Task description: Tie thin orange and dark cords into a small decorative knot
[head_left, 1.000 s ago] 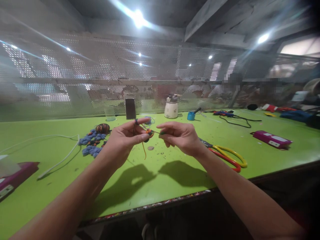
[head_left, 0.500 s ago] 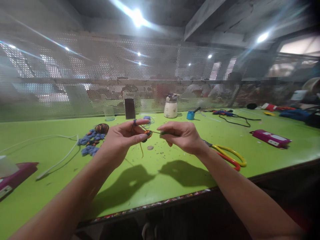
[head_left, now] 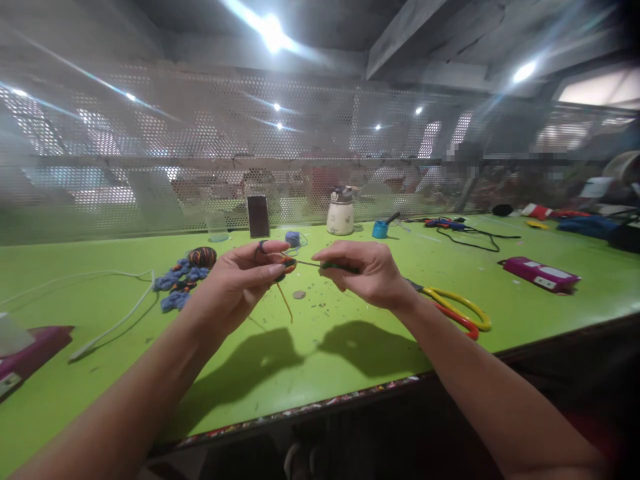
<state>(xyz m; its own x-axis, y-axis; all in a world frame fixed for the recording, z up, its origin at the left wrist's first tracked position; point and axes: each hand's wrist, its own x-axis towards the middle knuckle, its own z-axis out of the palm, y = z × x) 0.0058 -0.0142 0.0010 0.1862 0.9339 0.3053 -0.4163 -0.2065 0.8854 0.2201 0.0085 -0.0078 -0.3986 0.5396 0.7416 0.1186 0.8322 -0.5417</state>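
Between the thumb and fingers of my left hand (head_left: 253, 272) is a small piece of crochet (head_left: 289, 266) in orange and dark yarn. Dark yarn loops round my left index finger, and an orange yarn tail (head_left: 285, 303) dangles below. My right hand (head_left: 364, 270) pinches the green handle of a crochet hook (head_left: 310, 264), its thin shaft pointing left to the crochet; the hook's tip is hidden at the piece. Left of my left hand lie a ball of dark multicoloured yarn (head_left: 203, 257) and blue crocheted pieces (head_left: 176, 283).
Scissors (head_left: 457, 310) with yellow and red handles lie by my right forearm. Purple power strips (head_left: 540, 273) sit at both sides, with a white cable (head_left: 117, 330) at left. Along the back stand a phone (head_left: 259, 217), a bottle (head_left: 341, 212) and a blue pot (head_left: 380, 229).
My left hand has shifted slightly left with the crochet, and its index finger is lower. More of the hook's shaft shows between the hands. The orange tail has swung right.
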